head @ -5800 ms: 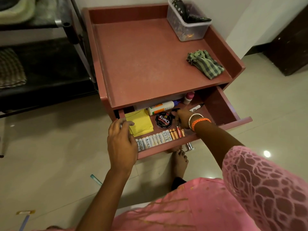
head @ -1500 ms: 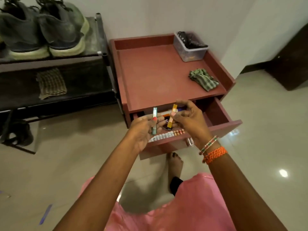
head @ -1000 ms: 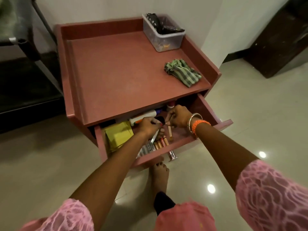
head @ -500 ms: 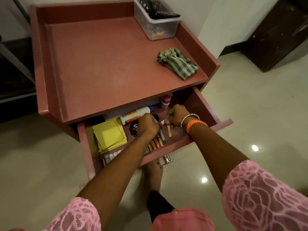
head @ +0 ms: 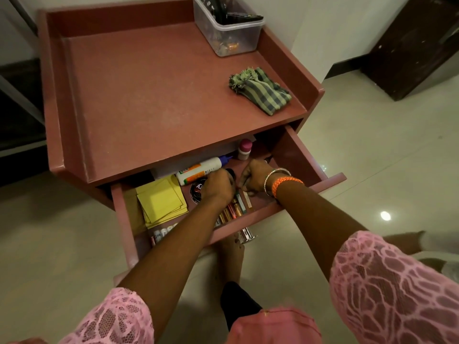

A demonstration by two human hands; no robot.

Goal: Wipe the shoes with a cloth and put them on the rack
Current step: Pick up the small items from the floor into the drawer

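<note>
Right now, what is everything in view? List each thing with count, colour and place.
stand: one, reddish-brown, against the wall
drawer: one, reddish-brown, pulled open under the stand top
cloth: one, green-grey striped, right on the stand top
tub: one, clear plastic, back right of the top, dark items inside
paper: a stack, yellow, left in the drawer
glue bottle: one, white, lying at the drawer's back
small bottle: one, pink cap, back of the drawer
tin: one, black, round, partly under the left hand
batteries: a row, gold and white, along the drawer front
left hand: fingers curled, in the drawer
right hand: fingers curled, in the drawer
</note>
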